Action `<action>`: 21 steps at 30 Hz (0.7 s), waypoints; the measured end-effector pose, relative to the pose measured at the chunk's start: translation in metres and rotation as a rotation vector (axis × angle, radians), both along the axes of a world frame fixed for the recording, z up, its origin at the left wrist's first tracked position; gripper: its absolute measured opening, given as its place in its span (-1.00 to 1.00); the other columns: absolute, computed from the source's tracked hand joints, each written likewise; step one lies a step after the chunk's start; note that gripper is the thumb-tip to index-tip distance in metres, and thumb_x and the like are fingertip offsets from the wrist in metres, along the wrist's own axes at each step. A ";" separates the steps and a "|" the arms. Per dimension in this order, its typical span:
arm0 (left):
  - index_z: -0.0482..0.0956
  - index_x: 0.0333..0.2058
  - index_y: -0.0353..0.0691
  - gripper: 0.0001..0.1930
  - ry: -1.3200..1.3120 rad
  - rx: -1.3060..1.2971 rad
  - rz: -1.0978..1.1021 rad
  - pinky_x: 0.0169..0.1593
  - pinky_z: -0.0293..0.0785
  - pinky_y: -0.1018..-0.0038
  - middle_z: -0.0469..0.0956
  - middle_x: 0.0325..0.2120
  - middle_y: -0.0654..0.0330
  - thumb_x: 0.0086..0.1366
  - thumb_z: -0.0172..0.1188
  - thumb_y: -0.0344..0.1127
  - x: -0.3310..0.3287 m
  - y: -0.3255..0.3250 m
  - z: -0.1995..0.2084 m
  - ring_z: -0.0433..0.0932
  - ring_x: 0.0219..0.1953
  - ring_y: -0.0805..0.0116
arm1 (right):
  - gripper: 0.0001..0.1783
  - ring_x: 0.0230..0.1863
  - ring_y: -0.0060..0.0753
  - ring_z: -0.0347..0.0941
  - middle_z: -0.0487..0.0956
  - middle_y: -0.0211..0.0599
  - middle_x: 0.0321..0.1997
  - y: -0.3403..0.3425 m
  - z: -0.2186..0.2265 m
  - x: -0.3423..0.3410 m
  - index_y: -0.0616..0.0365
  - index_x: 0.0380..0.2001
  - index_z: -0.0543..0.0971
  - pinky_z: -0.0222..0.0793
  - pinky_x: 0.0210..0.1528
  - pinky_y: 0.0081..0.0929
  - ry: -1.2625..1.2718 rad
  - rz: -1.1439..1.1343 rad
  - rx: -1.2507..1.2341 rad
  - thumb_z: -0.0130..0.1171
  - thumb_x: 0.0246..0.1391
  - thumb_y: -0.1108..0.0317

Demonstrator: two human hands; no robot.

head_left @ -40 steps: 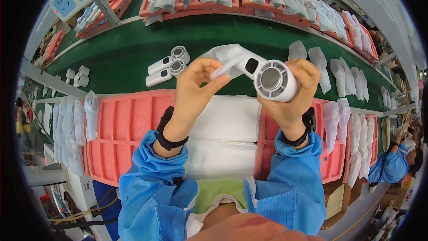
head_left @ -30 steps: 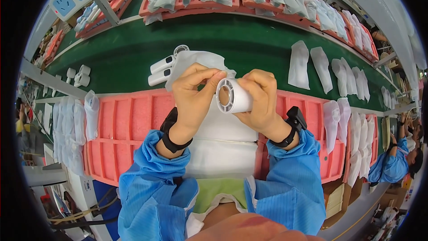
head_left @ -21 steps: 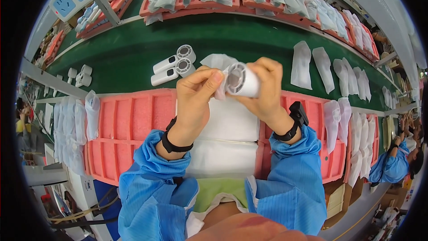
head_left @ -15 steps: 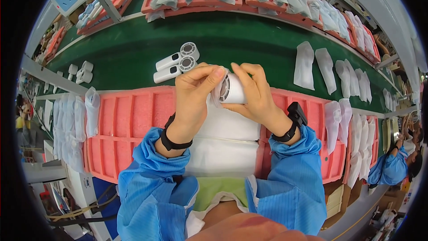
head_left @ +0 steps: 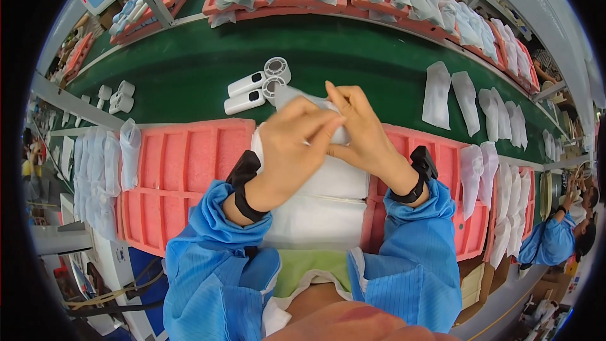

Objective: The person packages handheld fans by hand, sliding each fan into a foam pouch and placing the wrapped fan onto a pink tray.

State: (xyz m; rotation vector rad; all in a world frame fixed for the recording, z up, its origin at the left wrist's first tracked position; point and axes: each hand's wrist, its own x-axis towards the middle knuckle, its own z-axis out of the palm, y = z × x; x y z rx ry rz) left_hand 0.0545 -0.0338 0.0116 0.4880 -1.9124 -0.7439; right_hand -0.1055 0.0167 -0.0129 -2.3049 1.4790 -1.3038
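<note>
Above the pink foam tray [head_left: 189, 158], my two hands meet around a white handheld fan [head_left: 341, 134], now mostly hidden by fingers and a thin white translucent bag [head_left: 291, 96]. My left hand [head_left: 295, 148] is closed, thumb and fingers pinching the bag over the fan's head. My right hand [head_left: 365, 134] grips the fan and bag from the right side, thumb below and fingers above. Just beneath lies a stack of flat white bags [head_left: 312, 221]. Beyond my left hand, two bare white handheld fans [head_left: 247, 100] lie side by side on the green belt [head_left: 353, 57].
Bagged fans [head_left: 437, 96] lie in a row on the belt at right; more bare ones [head_left: 123, 98] are at far left. Wrapped pieces [head_left: 129, 151] stand at the tray's left end. Pink trays of wrapped items [head_left: 278, 3] line the back. A co-worker [head_left: 549, 233] is at far right.
My left hand has turned over and come closer to my right, drawing the bag across the fan's round head, which was visible before. The items on the belt have shifted slightly rightward in view.
</note>
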 end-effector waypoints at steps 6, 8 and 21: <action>0.64 -0.34 -0.31 -0.79 -0.074 -0.241 -0.008 -0.52 0.38 0.52 0.49 -0.52 0.22 -0.02 0.33 -0.61 -0.010 0.015 -0.014 0.49 -0.53 0.36 | -0.05 -0.14 -0.15 0.41 0.42 -0.12 -0.12 -0.007 -0.002 -0.012 0.20 0.29 0.19 0.38 -0.08 -0.41 0.010 -0.146 -0.074 0.34 -0.26 0.51; 0.64 -0.30 -0.27 -0.73 0.006 -0.262 -0.041 -0.52 0.39 0.54 0.50 -0.44 0.21 -0.05 0.34 -0.61 -0.013 0.010 -0.013 0.49 -0.51 0.33 | -0.16 -0.19 -0.25 0.43 0.45 -0.17 -0.18 -0.008 0.002 -0.014 0.25 0.22 0.24 0.38 -0.13 -0.50 0.010 -0.212 -0.140 0.30 -0.22 0.55; 0.49 0.03 -0.07 -0.36 -0.150 -0.158 0.150 -0.41 0.50 0.42 0.44 -0.11 0.19 -0.15 0.25 -0.59 -0.016 -0.004 -0.008 0.53 -0.39 0.22 | -0.36 0.03 -0.44 0.36 0.35 -0.23 -0.05 -0.001 -0.013 0.016 0.23 -0.03 0.24 0.47 -0.19 -0.58 -0.535 -0.222 0.105 0.29 -0.22 0.61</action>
